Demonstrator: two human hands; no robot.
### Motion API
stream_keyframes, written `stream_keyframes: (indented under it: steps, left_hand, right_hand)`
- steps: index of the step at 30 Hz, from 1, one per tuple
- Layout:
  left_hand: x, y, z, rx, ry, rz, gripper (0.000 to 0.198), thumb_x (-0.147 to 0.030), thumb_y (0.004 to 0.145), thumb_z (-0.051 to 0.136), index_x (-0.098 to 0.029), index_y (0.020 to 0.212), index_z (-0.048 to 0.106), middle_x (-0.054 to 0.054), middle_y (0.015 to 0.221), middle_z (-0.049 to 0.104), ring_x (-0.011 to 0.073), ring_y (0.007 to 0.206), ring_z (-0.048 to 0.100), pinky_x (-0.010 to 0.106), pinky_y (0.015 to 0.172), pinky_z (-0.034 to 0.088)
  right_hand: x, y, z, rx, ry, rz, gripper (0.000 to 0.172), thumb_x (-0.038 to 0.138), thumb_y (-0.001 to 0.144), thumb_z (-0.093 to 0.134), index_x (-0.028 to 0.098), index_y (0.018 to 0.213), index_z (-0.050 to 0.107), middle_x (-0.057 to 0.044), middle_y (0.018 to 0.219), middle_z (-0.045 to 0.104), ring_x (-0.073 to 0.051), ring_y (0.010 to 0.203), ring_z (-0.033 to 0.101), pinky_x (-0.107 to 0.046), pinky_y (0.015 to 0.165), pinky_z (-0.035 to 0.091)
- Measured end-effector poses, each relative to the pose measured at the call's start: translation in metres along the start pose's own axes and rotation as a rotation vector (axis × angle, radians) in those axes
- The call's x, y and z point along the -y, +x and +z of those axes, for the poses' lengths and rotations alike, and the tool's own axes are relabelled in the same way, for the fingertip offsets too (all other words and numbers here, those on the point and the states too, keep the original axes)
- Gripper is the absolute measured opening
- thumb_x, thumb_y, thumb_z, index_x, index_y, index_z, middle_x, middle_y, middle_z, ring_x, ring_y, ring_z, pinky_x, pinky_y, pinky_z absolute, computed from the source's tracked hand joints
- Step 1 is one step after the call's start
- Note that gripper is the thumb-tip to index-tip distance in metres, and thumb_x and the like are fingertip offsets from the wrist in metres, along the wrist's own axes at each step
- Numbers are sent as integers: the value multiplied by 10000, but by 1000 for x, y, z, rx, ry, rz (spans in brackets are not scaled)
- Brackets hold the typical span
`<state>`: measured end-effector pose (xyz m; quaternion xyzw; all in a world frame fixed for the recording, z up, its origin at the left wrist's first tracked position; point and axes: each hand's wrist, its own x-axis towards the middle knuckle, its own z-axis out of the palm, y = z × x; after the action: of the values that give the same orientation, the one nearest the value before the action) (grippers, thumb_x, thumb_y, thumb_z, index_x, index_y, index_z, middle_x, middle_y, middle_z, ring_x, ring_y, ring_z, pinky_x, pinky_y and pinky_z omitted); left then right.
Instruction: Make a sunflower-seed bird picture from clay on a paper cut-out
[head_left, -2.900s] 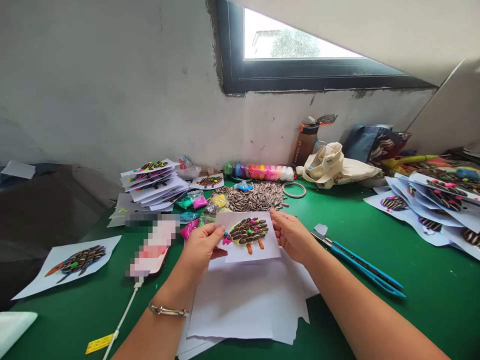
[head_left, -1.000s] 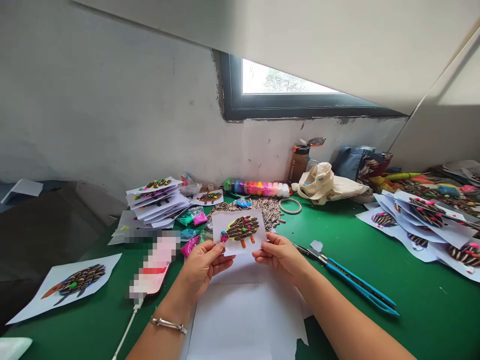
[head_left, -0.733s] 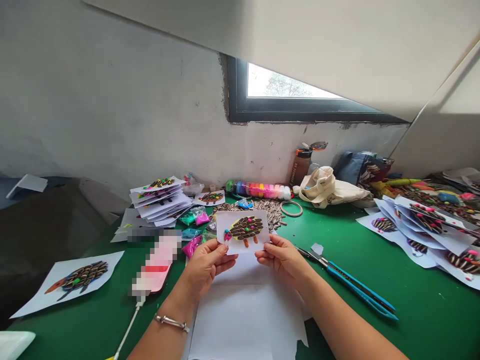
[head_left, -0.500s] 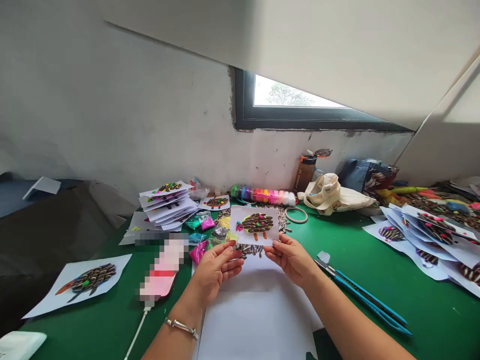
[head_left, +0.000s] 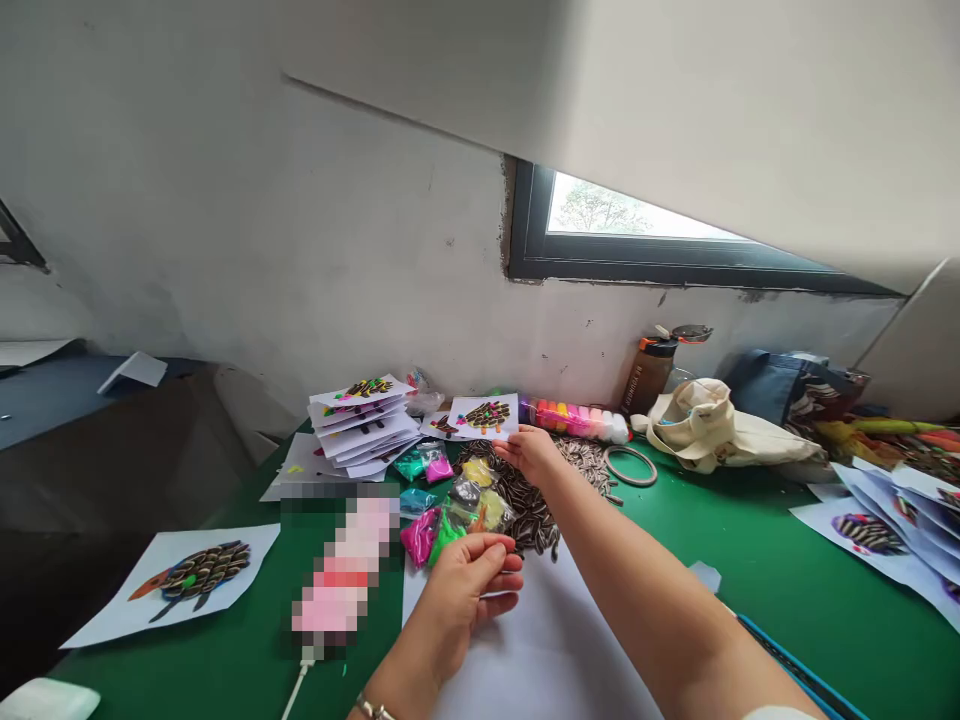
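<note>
My right hand [head_left: 534, 456] reaches to the back of the table and pinches the lower right corner of a white card [head_left: 486, 416]. On the card is a bird made of striped sunflower seeds with coloured clay bits. It overlaps another seed-picture card [head_left: 439, 427] behind it. My left hand [head_left: 480, 585] hovers over white paper [head_left: 547, 650], its fingers loosely bent and apart, holding nothing. Between the hands and the wall lies a heap of sunflower seeds [head_left: 529, 510]. Small bags of coloured clay [head_left: 450, 525] sit just beyond my left hand.
A stack of seed-picture cards [head_left: 364, 430] stands at the left; more cards [head_left: 877, 530] lie far right. A single bird card [head_left: 191, 580] rests at the front left. A tape ring [head_left: 631, 466], brown bottle [head_left: 649, 375], cloth bag [head_left: 697, 425] and blue tweezers [head_left: 795, 665] are to the right.
My left hand has let go of the card. My right hand has carried it forward and left to the back, beside the stack. The view has shifted left.
</note>
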<state>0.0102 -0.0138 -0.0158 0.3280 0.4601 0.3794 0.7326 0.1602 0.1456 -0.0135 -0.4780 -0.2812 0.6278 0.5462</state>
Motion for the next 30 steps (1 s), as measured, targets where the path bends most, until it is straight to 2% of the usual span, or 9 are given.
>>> stream_keyframes:
  steps: [4, 7, 9, 12, 16, 22, 25, 28, 30]
  left_hand:
    - [4, 5, -5, -28, 8, -4, 405, -413, 712, 792, -132, 976, 666, 100, 908, 717, 150, 709, 674, 275, 667, 540]
    - [5, 6, -4, -41, 29, -14, 457, -462, 666, 813, -141, 960, 673, 96, 908, 717, 154, 719, 677, 278, 680, 536]
    - [6, 6, -2, -39, 51, -18, 459, -477, 654, 816, -146, 943, 680, 91, 906, 715, 154, 725, 679, 274, 681, 531]
    - [9, 5, 3, -12, 93, -28, 446, -483, 651, 816, -147, 917, 691, 82, 878, 712, 149, 712, 676, 277, 685, 527]
    - [14, 6, 8, -3, 145, -41, 420, -454, 636, 833, -141, 878, 691, 83, 832, 713, 158, 686, 677, 284, 663, 519]
    - [17, 8, 11, -22, 184, -40, 329, -365, 669, 820, -122, 856, 700, 72, 765, 699, 152, 639, 663, 284, 629, 520]
    - [18, 7, 12, -12, 190, -18, 296, -339, 683, 812, -119, 849, 703, 64, 742, 690, 150, 625, 658, 294, 638, 526]
    - [18, 5, 11, 17, 194, 26, 289, -340, 686, 811, -117, 842, 713, 72, 744, 699, 159, 631, 664, 309, 663, 535]
    - [18, 5, 11, 22, 192, 46, 288, -342, 680, 815, -118, 833, 716, 73, 726, 703, 162, 623, 665, 304, 656, 536]
  right_hand:
    - [-4, 30, 24, 20, -44, 18, 341, 342, 940, 575, 166, 1231, 563, -91, 1229, 587, -214, 1034, 612, -422, 868, 534]
    - [-5, 30, 16, -4, -77, -16, 343, 343, 939, 577, 158, 1228, 562, -89, 1213, 592, -212, 1019, 617, -418, 851, 541]
    - [-4, 19, 0, -11, -98, -57, 297, 325, 933, 587, 146, 1171, 585, -76, 1132, 625, -184, 939, 637, -376, 801, 555]
    - [2, -8, -28, -23, -122, -131, 200, 207, 810, 697, 125, 977, 622, -49, 842, 667, -120, 696, 652, -266, 718, 560]
    - [3, -51, -49, 30, -203, -164, 195, 230, 722, 735, 145, 874, 646, -37, 753, 680, -129, 652, 656, -262, 666, 565]
    - [-19, -98, -53, 110, -388, -165, 246, 318, 684, 727, 153, 865, 707, -25, 721, 694, -148, 613, 620, -264, 580, 506]
    - [-30, -105, -52, 107, -639, -296, 232, 336, 720, 671, 165, 863, 734, -15, 680, 683, -155, 612, 588, -263, 579, 453]
    - [-33, -107, -52, 85, -923, -461, 282, 359, 794, 564, 177, 915, 742, -38, 772, 716, -177, 682, 610, -280, 641, 449]
    - [-31, -111, -54, 92, -990, -482, 313, 373, 819, 531, 179, 952, 737, -47, 797, 723, -178, 671, 609, -274, 621, 443]
